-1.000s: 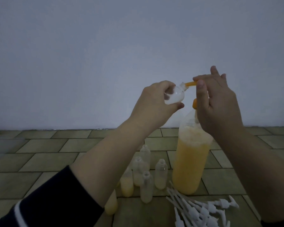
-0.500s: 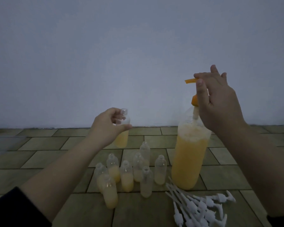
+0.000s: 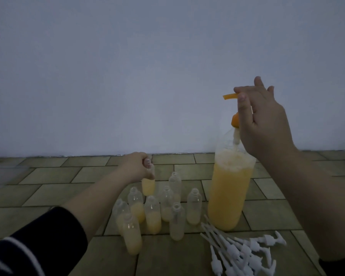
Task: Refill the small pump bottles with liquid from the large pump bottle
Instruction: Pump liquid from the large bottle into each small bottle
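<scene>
Head view: left hand (image 3: 136, 167) curled round the upper half of a small clear plastic bottle part-filled with pale yellow liquid (image 3: 148, 185), thumb over the neck, base just above or just on the tiled floor at the far left edge of the cluster; cannot tell which. Right hand (image 3: 261, 120) up high, fingers loosely spread over the orange pump head (image 3: 230, 96) of the large clear plastic bottle of orange-yellow liquid (image 3: 230, 194), thumb lying down the front of the stem, spout pointing left; resting on top, not clenched.

Likely light and a little springy in the wall, that small bottle; thin plastic, open-mouthed, so best held upright by the shoulder or mid-body, never squeezed hard. Easily toppled once set among its neighbours. Possibly slick if liquid has run down the outside.

Just right and nearer: the other small open clear bottles (image 3: 174, 206), some part-filled, some nearly empty, standing close together. Further right, the large bottle, probably heavy and stable, foam on top. Nearest right, a loose heap of white plastic pump tops with long dip tubes (image 3: 245, 253) on the olive-green floor tiles (image 3: 54, 190).
</scene>
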